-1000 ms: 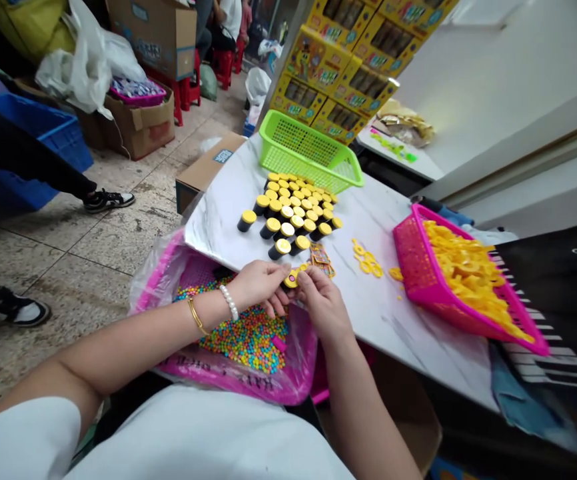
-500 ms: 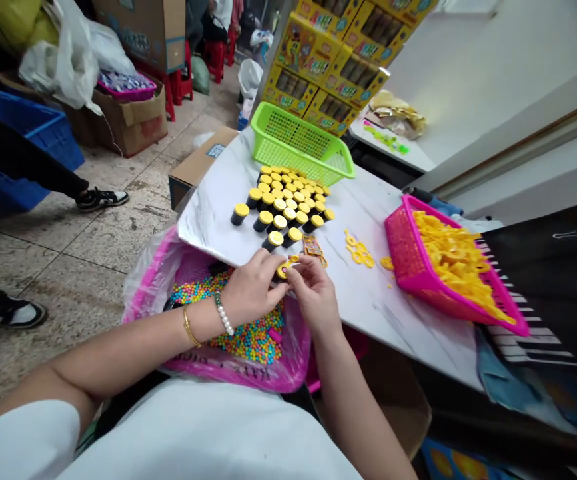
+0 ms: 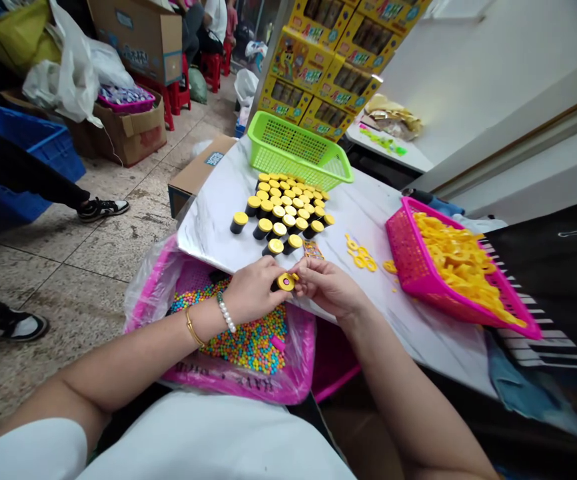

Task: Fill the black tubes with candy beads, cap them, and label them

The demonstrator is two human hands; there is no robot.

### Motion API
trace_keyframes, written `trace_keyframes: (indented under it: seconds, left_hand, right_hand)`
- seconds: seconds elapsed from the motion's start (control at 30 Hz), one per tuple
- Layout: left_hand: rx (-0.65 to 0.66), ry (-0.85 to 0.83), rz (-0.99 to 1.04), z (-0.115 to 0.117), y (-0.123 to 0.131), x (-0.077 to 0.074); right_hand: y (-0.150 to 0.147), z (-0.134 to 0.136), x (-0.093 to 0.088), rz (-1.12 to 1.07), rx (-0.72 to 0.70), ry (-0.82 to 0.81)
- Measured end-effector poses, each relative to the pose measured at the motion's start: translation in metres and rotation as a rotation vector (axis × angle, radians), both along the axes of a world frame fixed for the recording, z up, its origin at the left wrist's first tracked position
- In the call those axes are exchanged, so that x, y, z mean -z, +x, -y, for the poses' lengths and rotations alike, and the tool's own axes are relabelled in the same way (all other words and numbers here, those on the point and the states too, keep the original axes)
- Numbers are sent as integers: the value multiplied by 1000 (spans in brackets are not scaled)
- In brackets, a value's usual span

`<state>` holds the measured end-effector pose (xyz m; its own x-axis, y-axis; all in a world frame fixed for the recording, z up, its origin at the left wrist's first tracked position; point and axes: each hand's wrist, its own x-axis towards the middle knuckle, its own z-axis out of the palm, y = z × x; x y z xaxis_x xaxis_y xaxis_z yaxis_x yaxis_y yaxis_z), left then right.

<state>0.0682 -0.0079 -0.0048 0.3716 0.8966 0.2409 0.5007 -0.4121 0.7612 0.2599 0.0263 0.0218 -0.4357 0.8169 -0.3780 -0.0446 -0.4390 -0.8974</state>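
My left hand [image 3: 253, 290] is closed round a small black tube with a yellow cap [image 3: 285, 282] at the near edge of the marble table [image 3: 218, 207]. My right hand [image 3: 326, 287] pinches at the same cap from the right side. Just beyond my hands stand several capped black tubes [image 3: 288, 210] in a cluster. A small printed sticker sheet [image 3: 313, 250] lies next to them. Below my left wrist a pink bin lined with plastic [image 3: 298, 373] holds many small coloured candies [image 3: 248, 337].
A pink basket [image 3: 408, 253] full of yellow plastic pieces sits at the right, with a few loose yellow rings [image 3: 361, 252] beside it. A green basket [image 3: 298, 147] stands at the table's far end. Cardboard boxes, a blue crate [image 3: 28, 147] and another person's legs and shoes [image 3: 101, 208] occupy the floor at left.
My hands stay together on the capped tube; the cap now faces up toward me and my right hand has turned flatter, lower on the table edge. The camera shifted slightly.
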Motion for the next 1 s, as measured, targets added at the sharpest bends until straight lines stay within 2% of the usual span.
trace_keyframes:
  seconds: [0.17, 0.3, 0.5, 0.67, 0.83, 0.93, 1.0]
  left_hand:
    - [21, 14, 26, -3, -3, 5]
    - [50, 21, 42, -5, -4, 4]
    - [51, 13, 30, -3, -4, 5]
    - [61, 5, 11, -6, -2, 6]
    - [20, 29, -6, 1, -1, 3]
    - [-41, 105, 68, 4, -12, 5]
    - [-150, 171, 86, 1, -25, 5]
  right_hand:
    - [-10, -4, -3, 30, -170, -128]
    - [-12, -6, -2, 12, -176, -205]
    - [-8, -6, -4, 60, -231, -178]
    - [-11, -2, -9, 267, -191, 23]
    - [-21, 19, -7, 277, -107, 158]
    - [-13, 24, -3, 382, -29, 368]
    - [8, 18, -2, 561, 117, 576]
